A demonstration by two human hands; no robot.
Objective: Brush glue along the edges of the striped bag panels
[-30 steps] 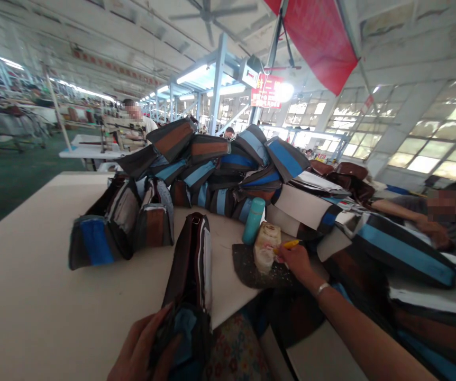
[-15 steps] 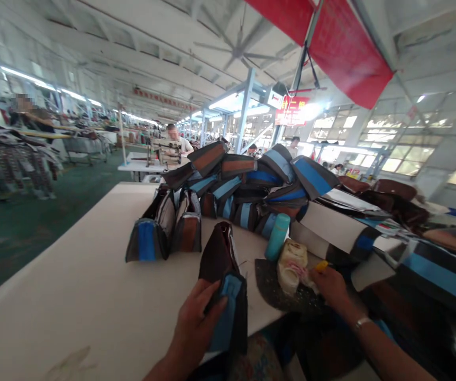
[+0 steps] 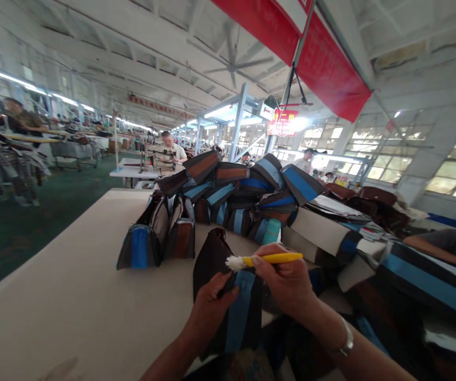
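Observation:
In my right hand (image 3: 285,278) is a brush (image 3: 273,258) with a yellow handle, its white-coated bristles pointing left at the upper edge of a dark bag piece (image 3: 239,312). The piece has a light-blue stripe down its middle. My left hand (image 3: 214,304) grips that piece by its edge, thumb on the near face and fingers closed on it. Its dark brown body (image 3: 208,262) reaches away from me over the table. Whether the bristles touch it, I cannot tell. A teal bottle (image 3: 271,231) stands just behind my right hand, its lower part hidden.
Two bag pieces, one with a blue stripe (image 3: 139,247) and one with a brown stripe (image 3: 180,238), stand on the pale table (image 3: 93,286). A heap of striped pieces (image 3: 231,193) lies behind them. More pieces (image 3: 430,275) crowd the right side, near another person's arm (image 3: 442,254).
My right hand has brought the brush up and left from the stained pale container to the bag piece. The piece is turned more toward me, and the container is now hidden.

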